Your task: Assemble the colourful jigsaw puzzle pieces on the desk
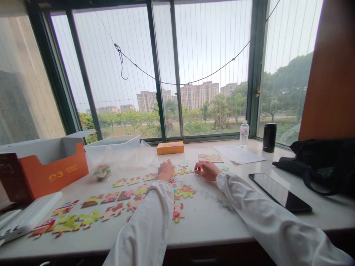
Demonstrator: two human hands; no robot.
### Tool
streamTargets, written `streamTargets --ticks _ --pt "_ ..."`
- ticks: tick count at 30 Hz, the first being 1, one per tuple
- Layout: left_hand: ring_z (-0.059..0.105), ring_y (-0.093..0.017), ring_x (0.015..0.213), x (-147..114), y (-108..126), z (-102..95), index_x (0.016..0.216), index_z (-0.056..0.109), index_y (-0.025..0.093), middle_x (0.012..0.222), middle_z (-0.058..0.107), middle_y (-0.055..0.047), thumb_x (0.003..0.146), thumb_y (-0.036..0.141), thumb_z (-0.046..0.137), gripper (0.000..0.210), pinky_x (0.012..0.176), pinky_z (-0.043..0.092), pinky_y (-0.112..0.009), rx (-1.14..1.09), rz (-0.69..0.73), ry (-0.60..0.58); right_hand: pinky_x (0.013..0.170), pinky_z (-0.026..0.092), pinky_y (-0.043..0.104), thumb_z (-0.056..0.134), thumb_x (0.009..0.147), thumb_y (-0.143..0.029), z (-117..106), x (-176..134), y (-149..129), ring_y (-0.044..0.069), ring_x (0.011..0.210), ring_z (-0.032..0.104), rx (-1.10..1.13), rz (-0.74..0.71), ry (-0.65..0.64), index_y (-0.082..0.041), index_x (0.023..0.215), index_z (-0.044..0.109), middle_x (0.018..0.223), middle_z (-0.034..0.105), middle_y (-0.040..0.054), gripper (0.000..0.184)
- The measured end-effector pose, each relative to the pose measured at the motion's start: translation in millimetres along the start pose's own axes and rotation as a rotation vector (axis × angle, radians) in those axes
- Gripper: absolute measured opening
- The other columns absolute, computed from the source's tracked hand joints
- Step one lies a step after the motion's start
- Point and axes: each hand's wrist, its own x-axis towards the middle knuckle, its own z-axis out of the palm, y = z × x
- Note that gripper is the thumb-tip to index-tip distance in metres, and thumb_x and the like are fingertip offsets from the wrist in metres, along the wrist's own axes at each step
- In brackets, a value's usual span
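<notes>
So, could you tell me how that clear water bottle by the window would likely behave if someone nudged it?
The water bottle stands upright, tall and narrow, so it would probably tip rather than slide. It looks like thin clear plastic, likely light. Once on its side, its round body could roll along the table.

Looks like a home/apt room, upper floor: wide stone sill-type counter [222,218] under a big bay window [166,74] w/ thin safety wires, view over trees & residential towers [198,94]. Everyday stuff lying about: water bottle [244,133], black tumbler [269,137], phone [280,192], bag [324,162], open orange box [52,171], kids' jigsaw pieces [111,201].
</notes>
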Motion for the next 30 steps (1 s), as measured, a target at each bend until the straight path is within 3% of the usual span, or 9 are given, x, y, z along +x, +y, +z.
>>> streamTargets --ticks 10,16,23,26,30 --pt "0.066 -0.026 0.104 -1.7 0.0 -8.1 0.127 0.050 0.014 0.108 0.068 -0.020 0.097 0.018 0.031 0.037 0.086 0.048 -0.037 -0.043 -0.066 0.088 0.068 0.038 0.025 0.058 0.088 -0.031 2.5 0.7 8.1 0.015 0.081 0.062 0.017 0.025 0.012 -0.023 0.092 0.072 0.089 0.071 0.0021 0.016" --pt "0.068 -0.026 0.101 0.5 -3.3 -9.3 0.135 0.045 0.014 0.104 0.070 -0.019 0.097 0.014 0.029 0.042 0.083 0.050 -0.035 -0.105 -0.087 0.196 0.066 0.038 0.025 0.059 0.086 -0.031 3.7 0.7 13.3 0.016 0.079 0.062 0.042 0.036 0.045 -0.023 0.089 0.073 0.087 0.071 0.0027 0.016" --pt "0.070 -0.027 0.095 9.2 -4.1 -4.8 0.135 0.047 0.014 0.100 0.072 -0.019 0.098 0.019 0.034 0.040 0.080 0.052 -0.036 -0.182 -0.097 0.307 0.066 0.038 0.025 0.058 0.087 -0.031 4.7 1.7 16.6 0.015 0.075 0.060 0.048 0.038 0.065 -0.023 0.085 0.072 0.085 0.071 0.0022 0.016" --pt "0.070 -0.024 0.097 11.2 0.6 -6.8 0.140 0.044 0.017 0.101 0.073 -0.015 0.098 0.021 0.039 0.042 0.083 0.051 -0.034 -0.245 -0.020 0.366 0.067 0.039 0.026 0.057 0.088 -0.031 5.3 3.5 17.4 0.014 0.073 0.060 0.078 0.045 0.097 -0.023 0.088 0.072 0.084 0.071 0.0018 0.017" --pt "0.071 -0.020 0.095 8.7 12.1 -7.5 0.140 0.045 0.020 0.100 0.076 -0.007 0.096 0.021 0.047 0.044 0.085 0.051 -0.031 -0.426 0.268 0.444 0.067 0.039 0.026 0.057 0.089 -0.032 5.7 4.7 17.4 0.014 0.071 0.059 0.114 0.058 0.132 -0.023 0.090 0.071 0.085 0.071 0.0015 0.017"
